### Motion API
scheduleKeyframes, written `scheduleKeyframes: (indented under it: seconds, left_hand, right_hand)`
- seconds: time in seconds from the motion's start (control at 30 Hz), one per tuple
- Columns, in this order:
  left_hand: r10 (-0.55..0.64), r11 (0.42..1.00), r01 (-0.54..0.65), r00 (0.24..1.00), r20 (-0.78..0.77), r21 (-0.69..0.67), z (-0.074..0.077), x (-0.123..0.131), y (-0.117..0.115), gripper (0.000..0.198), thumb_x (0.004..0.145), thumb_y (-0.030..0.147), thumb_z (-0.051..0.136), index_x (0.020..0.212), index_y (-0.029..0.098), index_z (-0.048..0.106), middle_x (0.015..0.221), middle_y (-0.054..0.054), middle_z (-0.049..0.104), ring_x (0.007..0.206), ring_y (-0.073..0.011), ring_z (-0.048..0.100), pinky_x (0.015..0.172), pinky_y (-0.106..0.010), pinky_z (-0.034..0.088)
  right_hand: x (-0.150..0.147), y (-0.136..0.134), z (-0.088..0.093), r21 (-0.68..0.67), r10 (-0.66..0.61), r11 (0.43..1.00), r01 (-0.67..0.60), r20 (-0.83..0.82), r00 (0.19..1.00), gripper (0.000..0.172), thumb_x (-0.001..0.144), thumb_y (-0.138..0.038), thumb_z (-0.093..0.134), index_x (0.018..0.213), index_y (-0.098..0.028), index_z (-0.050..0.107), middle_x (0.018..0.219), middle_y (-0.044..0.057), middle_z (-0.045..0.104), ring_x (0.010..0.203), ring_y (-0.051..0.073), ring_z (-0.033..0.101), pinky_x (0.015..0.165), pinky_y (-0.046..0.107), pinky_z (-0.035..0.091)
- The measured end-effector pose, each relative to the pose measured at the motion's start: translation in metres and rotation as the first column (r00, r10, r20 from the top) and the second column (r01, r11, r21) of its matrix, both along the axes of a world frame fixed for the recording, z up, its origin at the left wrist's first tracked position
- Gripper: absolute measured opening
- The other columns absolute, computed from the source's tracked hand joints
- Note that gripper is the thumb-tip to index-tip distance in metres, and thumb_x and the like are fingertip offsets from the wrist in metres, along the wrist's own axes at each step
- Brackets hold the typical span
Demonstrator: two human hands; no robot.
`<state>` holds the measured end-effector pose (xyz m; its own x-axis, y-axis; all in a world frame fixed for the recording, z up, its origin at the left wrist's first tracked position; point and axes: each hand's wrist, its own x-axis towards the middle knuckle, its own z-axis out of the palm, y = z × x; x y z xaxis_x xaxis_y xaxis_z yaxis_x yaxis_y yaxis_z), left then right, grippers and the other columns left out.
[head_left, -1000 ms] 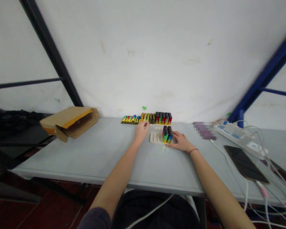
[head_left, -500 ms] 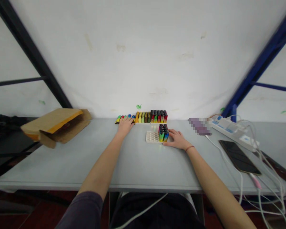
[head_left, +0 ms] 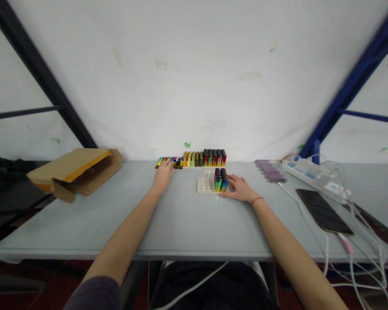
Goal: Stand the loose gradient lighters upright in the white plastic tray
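Note:
A white tray (head_left: 205, 185) with round holes lies on the grey table (head_left: 181, 215). A small block of rainbow-coloured lighters (head_left: 220, 180) stands in its right part. My right hand (head_left: 239, 188) lies flat on the table with its fingers spread against the tray's right side. Along the wall stands a longer row of upright lighters (head_left: 210, 158). Left of that row, several loose lighters (head_left: 166, 161) lie flat. My left hand (head_left: 163, 175) reaches out to them, its fingers stretched onto the lying lighters and holding nothing that I can see.
An open cardboard box (head_left: 73, 171) lies on its side at the table's left end. At the right are a white power strip (head_left: 317, 180), a dark phone (head_left: 323, 212) on a cable, and several white wires. Dark and blue metal frame bars rise on both sides.
My left hand has moved left, from the upright row to the loose lighters lying flat. My right hand has stayed by the tray. The view has shifted slightly.

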<state>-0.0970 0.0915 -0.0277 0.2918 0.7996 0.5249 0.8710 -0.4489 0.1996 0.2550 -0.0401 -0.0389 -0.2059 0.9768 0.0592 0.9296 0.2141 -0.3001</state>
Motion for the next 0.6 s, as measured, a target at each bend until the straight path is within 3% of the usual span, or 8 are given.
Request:
scheduleKeyframes:
  seconds: [0.17, 0.27, 0.43, 0.6]
  left_hand:
    - [-0.138, 0.99, 0.136, 0.986, -0.091, -0.028, -0.016, -0.019, -0.035, 0.032, 0.095, 0.016, 0.046, 0.118, 0.017, 0.068, 0.115, -0.012, 0.068, 0.107, -0.0251, 0.066, 0.101, -0.039, 0.052]
    - [-0.197, 0.98, 0.188, 0.968, -0.155, -0.072, -0.017, -0.02, -0.051, 0.03, 0.091, 0.014, 0.048, 0.113, 0.017, 0.067, 0.112, -0.012, 0.068, 0.104, -0.0243, 0.066, 0.099, -0.038, 0.053]
    - [-0.186, 0.978, 0.161, 0.963, -0.195, -0.136, -0.003, -0.01, -0.065, 0.024, 0.087, 0.019, 0.054, 0.108, 0.017, 0.067, 0.108, -0.013, 0.069, 0.1, -0.0262, 0.065, 0.093, -0.038, 0.052]
    - [-0.066, 0.993, 0.04, 0.967, -0.245, -0.108, 0.013, 0.008, -0.073, 0.027, 0.095, 0.039, 0.055, 0.1, 0.018, 0.071, 0.107, -0.015, 0.074, 0.111, -0.0327, 0.062, 0.094, -0.045, 0.045]
  right_hand:
    - [0.001, 0.001, -0.001, 0.011, 0.008, 1.0, -0.008, 0.005, 1.0, 0.091, 0.083, -0.078, 0.06, 0.153, -0.021, 0.049, 0.162, 0.018, 0.042, 0.151, 0.038, 0.035, 0.123, 0.063, 0.021]
    - [0.003, 0.001, -0.003, 0.016, 0.007, 1.0, -0.007, 0.002, 1.0, 0.092, 0.083, -0.078, 0.06, 0.154, -0.021, 0.049, 0.163, 0.018, 0.041, 0.151, 0.039, 0.035, 0.123, 0.063, 0.021]
    - [0.003, 0.002, -0.003, 0.015, 0.008, 1.0, -0.008, 0.01, 1.0, 0.092, 0.083, -0.079, 0.059, 0.153, -0.021, 0.05, 0.162, 0.017, 0.043, 0.151, 0.039, 0.035, 0.124, 0.063, 0.021]
    - [0.003, 0.001, -0.002, 0.015, 0.007, 1.0, -0.007, 0.011, 1.0, 0.089, 0.083, -0.078, 0.059, 0.152, -0.024, 0.051, 0.162, 0.017, 0.043, 0.151, 0.038, 0.036, 0.123, 0.063, 0.021]
